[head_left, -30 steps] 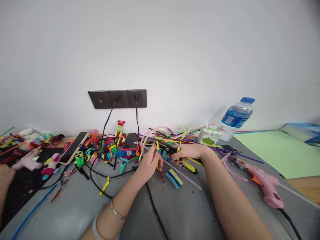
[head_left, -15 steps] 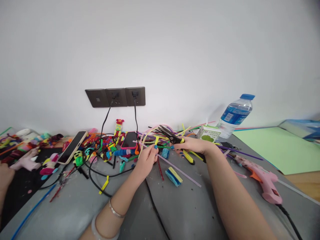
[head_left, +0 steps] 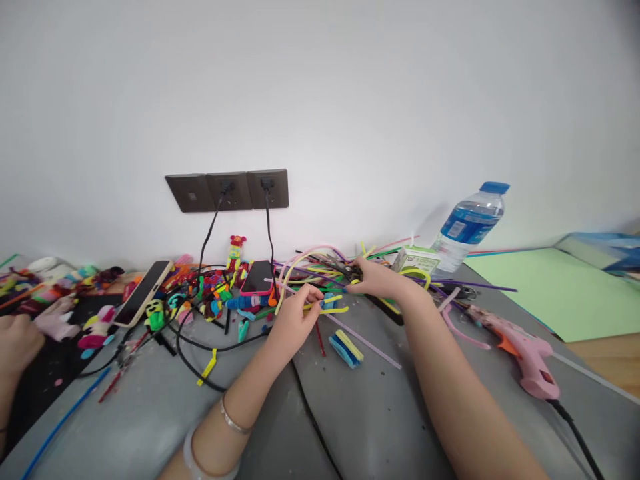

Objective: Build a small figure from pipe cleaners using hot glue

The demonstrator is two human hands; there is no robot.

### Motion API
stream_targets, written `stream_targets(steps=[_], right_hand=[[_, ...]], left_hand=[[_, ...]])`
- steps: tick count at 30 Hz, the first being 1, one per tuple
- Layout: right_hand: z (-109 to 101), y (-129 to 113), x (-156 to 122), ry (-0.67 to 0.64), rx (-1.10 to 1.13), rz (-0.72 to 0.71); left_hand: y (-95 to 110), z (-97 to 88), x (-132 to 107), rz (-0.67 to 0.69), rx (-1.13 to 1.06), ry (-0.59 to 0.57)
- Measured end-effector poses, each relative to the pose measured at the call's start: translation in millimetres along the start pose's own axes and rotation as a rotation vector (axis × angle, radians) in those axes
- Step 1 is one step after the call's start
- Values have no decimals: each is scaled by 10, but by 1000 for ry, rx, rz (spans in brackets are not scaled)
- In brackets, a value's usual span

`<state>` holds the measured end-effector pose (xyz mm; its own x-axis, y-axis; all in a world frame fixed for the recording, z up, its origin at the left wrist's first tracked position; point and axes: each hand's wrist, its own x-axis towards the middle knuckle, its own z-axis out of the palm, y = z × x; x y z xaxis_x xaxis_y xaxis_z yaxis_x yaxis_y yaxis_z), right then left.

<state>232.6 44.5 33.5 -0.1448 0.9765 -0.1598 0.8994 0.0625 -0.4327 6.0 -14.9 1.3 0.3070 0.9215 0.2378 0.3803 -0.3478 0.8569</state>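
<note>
My left hand (head_left: 299, 317) is closed in a pinch on a yellow pipe cleaner, its two ends (head_left: 340, 309) sticking out to the right. My right hand (head_left: 377, 280) reaches over the heap of coloured pipe cleaners (head_left: 313, 257). Its fingers are around the handle end of dark scissors (head_left: 340, 267), low against the heap; the handles are partly hidden. Under the hands lies a lilac pipe cleaner (head_left: 370, 345). A bundle of short blue and yellow pieces (head_left: 347, 349) rests in front of it.
A water bottle (head_left: 470, 227) leans at the back behind a green-white carton (head_left: 415, 259). To the right lie a pink glue gun (head_left: 533, 360) and green paper (head_left: 530, 287). Phones (head_left: 145, 293), small figures and cables clutter the left. Another person's hand (head_left: 17, 350) is at far left.
The scissors and my right hand have gone down to the heap. In my left hand, the yellow pipe cleaner now points right instead of up. A yellow loop shows by the carton.
</note>
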Motion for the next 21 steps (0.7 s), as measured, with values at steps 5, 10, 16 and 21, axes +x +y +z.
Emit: stream_targets(steps=[5, 10, 16, 21], right_hand=[[40, -91, 21, 114, -28, -79], [-102, -282, -99, -39, 238, -317], [-72, -399, -134, -378, 420, -497], [-81, -381, -122, -251, 396, -475]], left_hand=[[-36, 7, 17, 49, 22, -1], [-33, 6, 14, 65, 68, 42], [-22, 0, 9, 82, 65, 81], [-5, 7, 10, 59, 66, 81]])
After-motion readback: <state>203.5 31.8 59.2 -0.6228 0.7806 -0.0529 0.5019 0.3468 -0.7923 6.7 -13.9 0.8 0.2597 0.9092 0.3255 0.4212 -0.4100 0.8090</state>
